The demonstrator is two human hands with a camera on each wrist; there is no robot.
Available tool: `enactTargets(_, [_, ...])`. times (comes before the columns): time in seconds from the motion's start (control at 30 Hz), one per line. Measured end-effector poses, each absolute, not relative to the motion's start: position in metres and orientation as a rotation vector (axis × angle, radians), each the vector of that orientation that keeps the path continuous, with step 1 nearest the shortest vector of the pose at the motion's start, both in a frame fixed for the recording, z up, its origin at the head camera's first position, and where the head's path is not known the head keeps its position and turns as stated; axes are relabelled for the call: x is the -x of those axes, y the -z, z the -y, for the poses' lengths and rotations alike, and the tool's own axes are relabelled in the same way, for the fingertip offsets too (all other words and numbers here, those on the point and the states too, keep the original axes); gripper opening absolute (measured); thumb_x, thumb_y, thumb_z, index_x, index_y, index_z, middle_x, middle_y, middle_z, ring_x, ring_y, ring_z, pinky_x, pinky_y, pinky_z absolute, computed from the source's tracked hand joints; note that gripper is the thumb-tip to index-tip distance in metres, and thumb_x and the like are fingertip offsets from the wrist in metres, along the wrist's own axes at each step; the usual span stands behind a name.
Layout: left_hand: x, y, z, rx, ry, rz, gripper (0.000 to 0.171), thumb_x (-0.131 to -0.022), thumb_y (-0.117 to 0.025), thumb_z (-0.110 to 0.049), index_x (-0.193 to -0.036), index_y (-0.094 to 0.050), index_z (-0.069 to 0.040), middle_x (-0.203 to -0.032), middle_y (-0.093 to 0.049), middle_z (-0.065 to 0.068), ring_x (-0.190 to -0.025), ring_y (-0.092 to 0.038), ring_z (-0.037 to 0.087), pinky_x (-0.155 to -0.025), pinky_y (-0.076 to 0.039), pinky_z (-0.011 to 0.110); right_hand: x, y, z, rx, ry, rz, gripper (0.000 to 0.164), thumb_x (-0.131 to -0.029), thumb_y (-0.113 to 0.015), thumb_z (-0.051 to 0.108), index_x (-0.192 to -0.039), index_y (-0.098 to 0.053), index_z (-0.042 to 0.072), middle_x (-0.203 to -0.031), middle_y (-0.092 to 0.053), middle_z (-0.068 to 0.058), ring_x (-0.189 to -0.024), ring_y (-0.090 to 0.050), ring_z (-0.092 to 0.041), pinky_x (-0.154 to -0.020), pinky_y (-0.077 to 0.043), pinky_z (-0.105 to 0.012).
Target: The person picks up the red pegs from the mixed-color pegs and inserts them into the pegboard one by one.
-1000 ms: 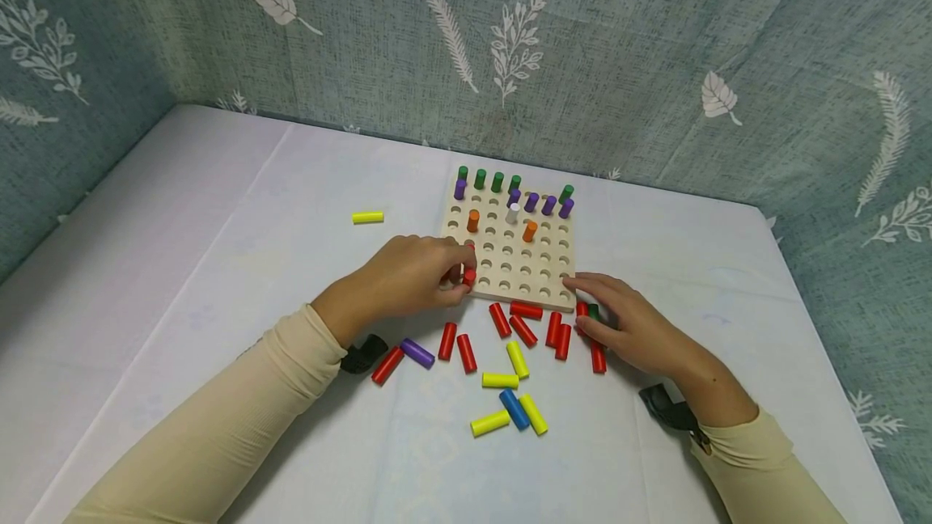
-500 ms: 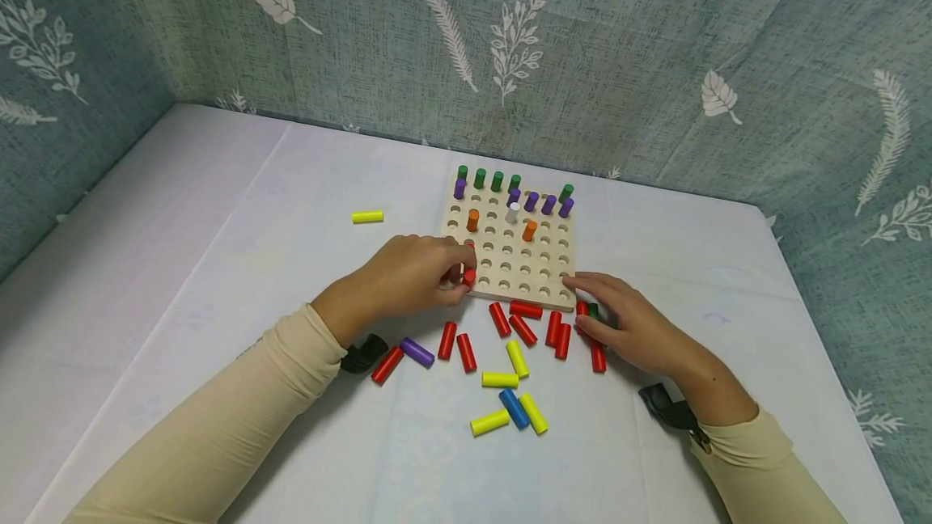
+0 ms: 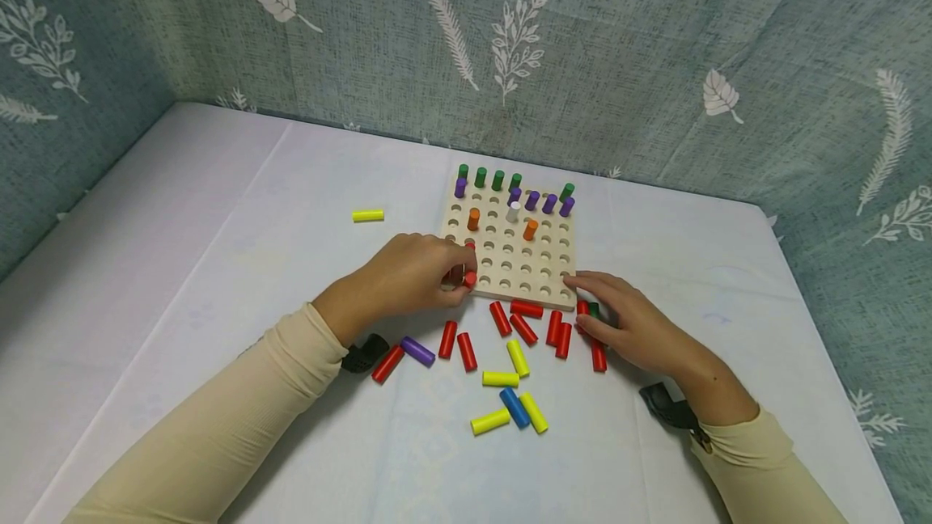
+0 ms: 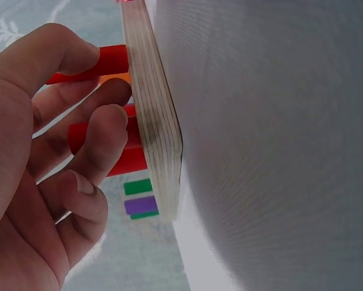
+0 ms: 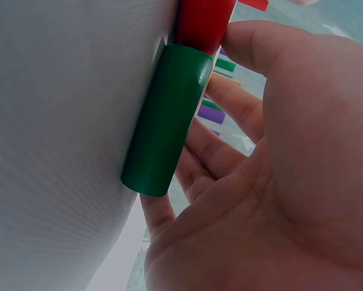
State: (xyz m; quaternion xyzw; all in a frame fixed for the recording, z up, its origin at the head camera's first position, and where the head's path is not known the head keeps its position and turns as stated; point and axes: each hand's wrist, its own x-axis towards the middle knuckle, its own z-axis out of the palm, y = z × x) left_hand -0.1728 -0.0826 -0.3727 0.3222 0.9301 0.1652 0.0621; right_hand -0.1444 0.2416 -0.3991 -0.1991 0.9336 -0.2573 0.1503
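Observation:
A square wooden pegboard [image 3: 515, 277] lies at the middle of the table. Green, purple, orange and white pegs stand in its far rows. My left hand [image 3: 408, 273] is at its near left corner, thumb and fingers pinching a red peg [image 4: 114, 59] whose end meets the board. More red pegs [image 4: 129, 160] stand along that side, partly behind the fingers. My right hand [image 3: 641, 322] rests at the board's right edge with relaxed fingers, fingertips touching the board. Its thumb is beside a red peg [image 5: 204, 24]; a green peg [image 5: 168, 121] lies under the palm.
Loose red pegs [image 3: 527, 310] lie in front of the board. Nearer me are several yellow pegs [image 3: 500, 379] and a blue peg [image 3: 514, 407]. A purple peg [image 3: 418, 352] lies by my left wrist. One yellow peg [image 3: 367, 216] sits apart, left of the board.
The red peg at my left fingertips has shifted very slightly toward me. Both hands otherwise stay in place, and the loose pegs have not moved.

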Motion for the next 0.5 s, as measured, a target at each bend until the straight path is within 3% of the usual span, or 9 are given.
enactTargets(0.5, [0.1722,0.3733,0.0813,-0.958,-0.493,-2.804,0.010,-0.087,-0.075,-0.024,-0.095,-0.069,-0.020,-0.081,-0.063,-0.006,-0.073,-0.055,0.010,-0.065,-0.045,0.027,0.1437,0.3979,-0.2415,0.566,0.736,-2.683,0.059,-0.096,-0.066,0.023,-0.151,-0.045,0.024,-0.155,-0.040,-0.013,-0.144,-0.034,-0.039,-0.111,-0.033,-0.064])
